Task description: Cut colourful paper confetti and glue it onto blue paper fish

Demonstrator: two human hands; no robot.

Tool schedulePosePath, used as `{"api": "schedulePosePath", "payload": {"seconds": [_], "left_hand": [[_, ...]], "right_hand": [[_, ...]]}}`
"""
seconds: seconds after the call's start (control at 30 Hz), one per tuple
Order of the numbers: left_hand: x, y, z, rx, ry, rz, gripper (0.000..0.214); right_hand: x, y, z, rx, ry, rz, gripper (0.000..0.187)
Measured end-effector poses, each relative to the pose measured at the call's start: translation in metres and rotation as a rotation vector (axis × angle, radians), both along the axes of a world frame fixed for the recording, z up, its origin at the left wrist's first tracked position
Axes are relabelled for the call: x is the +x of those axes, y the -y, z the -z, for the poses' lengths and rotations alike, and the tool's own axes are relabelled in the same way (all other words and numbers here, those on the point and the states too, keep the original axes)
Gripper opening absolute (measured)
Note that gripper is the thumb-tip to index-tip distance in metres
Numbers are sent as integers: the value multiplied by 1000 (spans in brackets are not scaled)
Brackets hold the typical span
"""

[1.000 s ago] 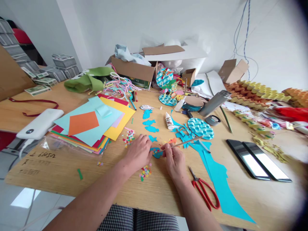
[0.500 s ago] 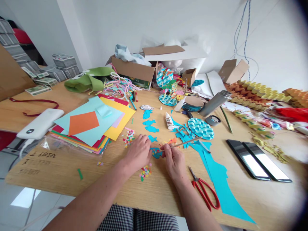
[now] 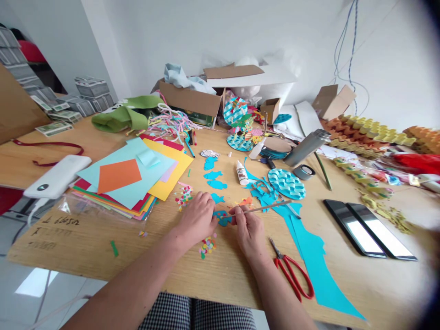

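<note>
A blue paper fish (image 3: 225, 221) with small coloured dots on it lies on the table between my hands. My left hand (image 3: 198, 217) is closed, its fingertips at the fish's left edge, partly covering it. Pinched in my right hand (image 3: 248, 228) is a thin wooden stick (image 3: 271, 206), its tip over the fish's dots. Just beyond lie several more blue paper fish (image 3: 216, 184) in a column. Small round paper dots (image 3: 207, 247) are heaped below my left hand, with another scatter of coloured paper bits (image 3: 185, 195) to its upper left.
Red-handled scissors (image 3: 292, 275) lie right of my right forearm, beside a blue paper offcut (image 3: 319, 266). A glue bottle (image 3: 241, 173) stands past the hands. Coloured paper sheets (image 3: 120, 176) are stacked left. Two phones (image 3: 354, 228) and a steel flask (image 3: 306, 147) are right.
The stick in my right hand has shifted, its tip now reaching further left over the dotted fish. My left hand has stayed in place.
</note>
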State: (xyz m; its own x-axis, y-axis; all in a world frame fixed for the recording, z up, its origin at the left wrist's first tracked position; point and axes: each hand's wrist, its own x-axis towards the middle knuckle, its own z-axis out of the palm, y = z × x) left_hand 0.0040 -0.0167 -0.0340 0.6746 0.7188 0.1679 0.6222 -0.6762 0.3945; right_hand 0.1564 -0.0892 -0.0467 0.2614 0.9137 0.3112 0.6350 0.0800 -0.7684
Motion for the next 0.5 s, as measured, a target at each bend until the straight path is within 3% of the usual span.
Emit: {"api": "schedulePosePath", "payload": {"seconds": [0.2,0.4,0.5], "left_hand": [[1,0,0,-3,-7,-16,6],[0,-1,2,-28,29,-47,8],[-2,-2,0,-47,50,-60,9]], "right_hand": [[0,3,2,34,-81,23,37],[2,4,-6,292,-188,267,35],[4,2,-9,298,-163,332,32]]}}
